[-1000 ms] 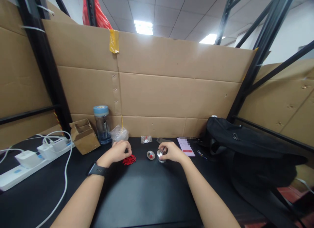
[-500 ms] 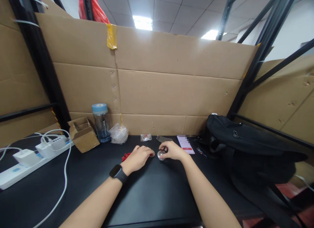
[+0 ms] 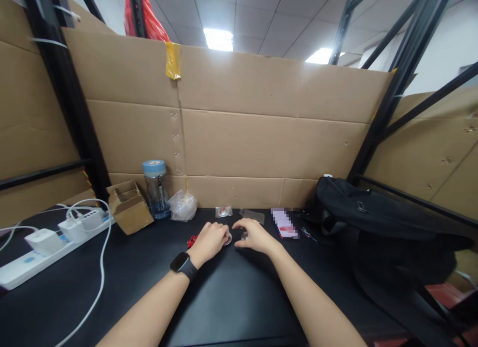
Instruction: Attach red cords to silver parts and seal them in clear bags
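Observation:
My left hand (image 3: 212,241), wearing a black watch (image 3: 182,265) at the wrist, has its fingers curled together at a small pale round disc (image 3: 228,239) on the black table. Something red and crumpled (image 3: 191,241) lies just left of that hand, partly covered by it. My right hand (image 3: 256,235) is open, thumb and index finger spread apart in a wide curve. Under its palm a small shiny round piece (image 3: 244,236) shows, mostly hidden by the fingers. Behind the hands lie a small packet (image 3: 223,211) with a round item inside and a flat transparent sleeve (image 3: 252,216).
A phone (image 3: 284,222) and a black bag (image 3: 377,222) are on the right. To the left stand a bottle with a blue lid (image 3: 156,190), a crumpled plastic bag (image 3: 182,206), an opened cardboard box (image 3: 130,207) and a white power strip (image 3: 48,250) with cables. Cardboard (image 3: 239,138) walls the back.
My right hand's thumb and index finger have spread away from the shiny round piece they were around. My left fingers have drawn in slightly at the disc. The view has tilted up a little.

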Demonstrator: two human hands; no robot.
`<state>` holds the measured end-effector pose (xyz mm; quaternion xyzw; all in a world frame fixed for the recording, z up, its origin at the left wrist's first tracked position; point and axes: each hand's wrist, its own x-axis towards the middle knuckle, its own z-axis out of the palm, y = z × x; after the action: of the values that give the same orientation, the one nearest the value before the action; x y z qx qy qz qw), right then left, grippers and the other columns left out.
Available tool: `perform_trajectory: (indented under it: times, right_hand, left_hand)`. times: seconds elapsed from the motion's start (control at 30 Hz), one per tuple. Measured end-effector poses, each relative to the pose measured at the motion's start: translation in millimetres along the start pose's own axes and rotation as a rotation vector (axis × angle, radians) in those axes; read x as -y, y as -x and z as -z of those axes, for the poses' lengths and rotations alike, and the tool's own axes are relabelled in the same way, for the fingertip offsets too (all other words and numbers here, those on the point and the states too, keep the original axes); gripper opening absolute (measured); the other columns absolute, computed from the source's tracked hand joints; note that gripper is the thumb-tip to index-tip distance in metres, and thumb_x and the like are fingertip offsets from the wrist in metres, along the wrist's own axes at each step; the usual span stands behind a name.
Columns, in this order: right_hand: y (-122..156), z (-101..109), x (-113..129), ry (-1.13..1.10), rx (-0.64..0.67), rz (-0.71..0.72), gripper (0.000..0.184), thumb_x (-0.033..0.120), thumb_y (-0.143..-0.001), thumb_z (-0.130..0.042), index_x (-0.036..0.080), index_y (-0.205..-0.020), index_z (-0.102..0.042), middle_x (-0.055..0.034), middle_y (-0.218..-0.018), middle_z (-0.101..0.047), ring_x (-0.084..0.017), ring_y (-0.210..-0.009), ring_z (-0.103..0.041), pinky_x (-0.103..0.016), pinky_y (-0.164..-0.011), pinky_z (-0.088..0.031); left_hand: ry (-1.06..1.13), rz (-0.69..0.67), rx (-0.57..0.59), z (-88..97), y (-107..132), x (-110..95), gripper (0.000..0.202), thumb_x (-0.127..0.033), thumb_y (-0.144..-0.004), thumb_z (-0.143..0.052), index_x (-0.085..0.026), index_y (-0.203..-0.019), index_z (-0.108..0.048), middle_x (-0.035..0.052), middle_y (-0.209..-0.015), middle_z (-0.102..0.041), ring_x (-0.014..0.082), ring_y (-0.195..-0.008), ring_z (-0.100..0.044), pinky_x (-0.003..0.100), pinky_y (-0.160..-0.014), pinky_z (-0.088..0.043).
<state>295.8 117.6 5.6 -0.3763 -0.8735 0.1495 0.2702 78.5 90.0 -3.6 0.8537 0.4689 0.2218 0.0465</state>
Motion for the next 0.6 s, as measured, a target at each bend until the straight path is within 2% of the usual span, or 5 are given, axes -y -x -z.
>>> perform_trajectory:
  times: [0.1,0.23,0.33,0.43,0.6]
  right_hand:
    - [-2.4,-10.8,3.3,-0.045,-0.007,0.016,0.056,0.028,-0.060,-0.091,0.023,-0.112,-0.070,-0.0051,-0.107,-0.073,-0.024,-0.100,-0.067,-0.034,-0.089,-0.051]
    - [-4.7,-18.3,11.1,-0.134,-0.055,0.006,0.046,0.033,-0.071,-0.085,0.022,-0.112,-0.070,-0.0048,-0.098,-0.074,-0.021,-0.086,-0.068,-0.030,-0.078,-0.053]
    - [-5.0,-19.1,19.8,-0.184,-0.093,0.023,0.039,0.027,-0.079,-0.074,0.021,-0.117,-0.068,-0.0046,-0.100,-0.073,-0.018,-0.081,-0.067,-0.027,-0.076,-0.053]
    - [-4.1,-17.9,28.1,-0.131,-0.119,0.048,0.044,0.017,-0.074,-0.068,0.021,-0.118,-0.066,-0.0048,-0.102,-0.072,-0.018,-0.082,-0.065,-0.026,-0.076,-0.051]
    - [-2.5,-15.2,30.6,0.043,-0.134,-0.029,0.042,0.012,-0.068,-0.061,0.021,-0.109,-0.065,-0.0036,-0.092,-0.070,-0.020,-0.083,-0.061,-0.027,-0.078,-0.047]
  left_hand:
    - [0.213,0.027,-0.043,-5.9,-1.9,4.2,0.010,-0.021,-0.091,-0.054,-0.023,-0.088,-0.063,0.0022,-0.088,-0.071,0.0189,-0.086,-0.065,0.029,-0.084,-0.043]
    - [0.567,0.063,-0.141,-14.5,-8.0,11.9,0.013,-0.024,-0.093,-0.049,-0.021,-0.100,-0.059,0.0036,-0.095,-0.069,0.0163,-0.087,-0.065,0.026,-0.079,-0.049]
    - [0.670,0.090,-0.182,-18.4,-11.5,14.2,0.015,-0.026,-0.093,-0.048,-0.020,-0.104,-0.056,0.0045,-0.100,-0.067,0.0158,-0.089,-0.065,0.024,-0.076,-0.050]
    - [0.648,0.068,-0.191,-16.2,-11.1,10.1,0.014,-0.025,-0.094,-0.046,-0.021,-0.105,-0.053,0.0043,-0.101,-0.066,0.0154,-0.088,-0.065,0.025,-0.078,-0.051]
    - [0.310,-0.019,-0.212,-1.4,-5.2,4.1,0.015,-0.016,-0.093,-0.042,-0.022,-0.102,-0.054,0.0057,-0.097,-0.064,0.0184,-0.086,-0.061,0.029,-0.080,-0.047]
